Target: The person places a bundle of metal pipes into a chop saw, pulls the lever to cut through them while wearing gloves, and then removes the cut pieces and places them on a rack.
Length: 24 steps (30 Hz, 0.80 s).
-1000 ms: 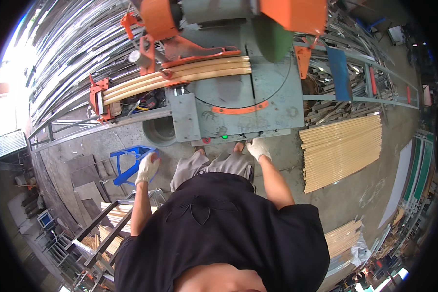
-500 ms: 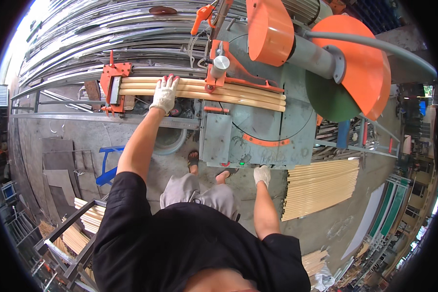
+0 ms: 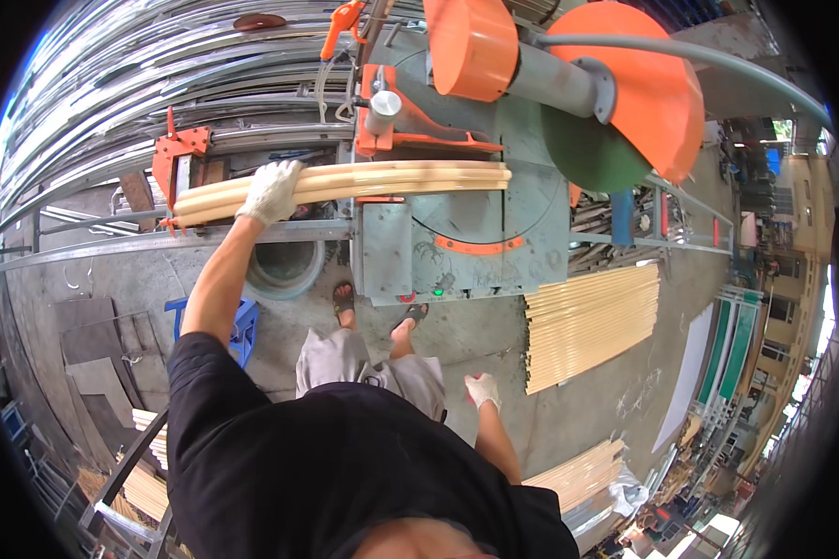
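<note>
My left hand [image 3: 272,193], in a white glove, is wrapped over several long cream-coloured tubes [image 3: 391,179] lying side by side. They slant slightly from an orange end stop [image 3: 179,160] on the left to the grey table [image 3: 475,219] of a cut-off saw. A gap shows between the tubes and the orange clamp [image 3: 378,116] behind them. To their right, the large green disc [image 3: 592,154] stays raised under its orange guard [image 3: 648,84]. My right hand [image 3: 483,389], also gloved, hangs low in front of the saw, fingers curled in and nothing visible in it.
Long metal bars [image 3: 149,70] fill the far left behind a rail [image 3: 158,244]. A stack of cream tubes [image 3: 592,326] lies on the floor to the right. A blue stool [image 3: 242,331] and a round tub [image 3: 287,270] stand below the rail.
The tubes have come away from the clamp side toward me, their left ends most, with my left hand on them. My right hand has drawn back from the saw table's front edge.
</note>
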Motion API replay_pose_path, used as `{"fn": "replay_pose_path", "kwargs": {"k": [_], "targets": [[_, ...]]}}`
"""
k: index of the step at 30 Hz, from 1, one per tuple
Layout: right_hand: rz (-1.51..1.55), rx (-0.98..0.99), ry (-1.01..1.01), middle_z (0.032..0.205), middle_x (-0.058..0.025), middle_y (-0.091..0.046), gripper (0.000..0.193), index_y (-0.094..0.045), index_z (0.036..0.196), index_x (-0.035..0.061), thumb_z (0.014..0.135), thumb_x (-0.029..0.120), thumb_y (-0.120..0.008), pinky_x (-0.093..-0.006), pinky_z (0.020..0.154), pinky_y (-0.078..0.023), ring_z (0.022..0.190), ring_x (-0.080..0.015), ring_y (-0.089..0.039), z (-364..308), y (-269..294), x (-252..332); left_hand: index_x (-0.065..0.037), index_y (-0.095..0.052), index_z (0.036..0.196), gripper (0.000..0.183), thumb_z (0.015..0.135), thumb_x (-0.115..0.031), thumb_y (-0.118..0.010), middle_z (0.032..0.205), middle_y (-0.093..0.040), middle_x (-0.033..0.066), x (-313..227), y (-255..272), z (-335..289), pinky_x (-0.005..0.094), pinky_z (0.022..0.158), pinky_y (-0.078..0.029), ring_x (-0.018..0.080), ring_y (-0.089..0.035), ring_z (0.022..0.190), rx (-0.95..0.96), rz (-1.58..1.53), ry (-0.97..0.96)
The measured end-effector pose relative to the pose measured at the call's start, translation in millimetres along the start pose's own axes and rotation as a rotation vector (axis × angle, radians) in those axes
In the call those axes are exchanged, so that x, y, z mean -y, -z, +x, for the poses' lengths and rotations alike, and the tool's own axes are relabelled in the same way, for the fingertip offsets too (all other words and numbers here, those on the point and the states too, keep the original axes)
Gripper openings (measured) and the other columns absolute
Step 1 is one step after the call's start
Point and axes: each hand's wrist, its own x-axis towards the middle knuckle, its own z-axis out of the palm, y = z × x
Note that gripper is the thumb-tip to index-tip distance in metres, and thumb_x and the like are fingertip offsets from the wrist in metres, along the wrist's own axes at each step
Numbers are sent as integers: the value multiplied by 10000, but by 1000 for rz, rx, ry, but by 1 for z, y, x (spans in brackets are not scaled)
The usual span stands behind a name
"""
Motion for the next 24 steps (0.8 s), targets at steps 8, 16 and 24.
{"fn": "replay_pose_path", "kwargs": {"k": [8,16,24], "targets": [[26,241,-154,799,-125,-713,289,-677,990,-41,875,222,-703,-352,531,-591,616,-226,-715,-27,1,-21,-57,-584,1194,507,704,-110,-704,1063,-645,176,-17,74,-194,492,875,-472,396,-609,1016,27,-130,191],[70,287,65,770,-85,-697,280,-686,1002,-15,852,215,-741,-332,470,-538,554,-185,-656,46,-37,-15,-40,-557,1294,738,619,-147,-837,1111,-691,228,-110,138,-511,479,942,-531,415,-666,1070,393,-221,850],[68,270,311,776,-67,-704,262,-699,1030,-4,883,206,-749,-294,436,-511,531,-136,-639,27,-2,24,-62,-774,1054,463,691,-345,-826,1033,-767,157,-86,-42,-411,417,721,-596,264,-761,901,929,-378,1244]]}}
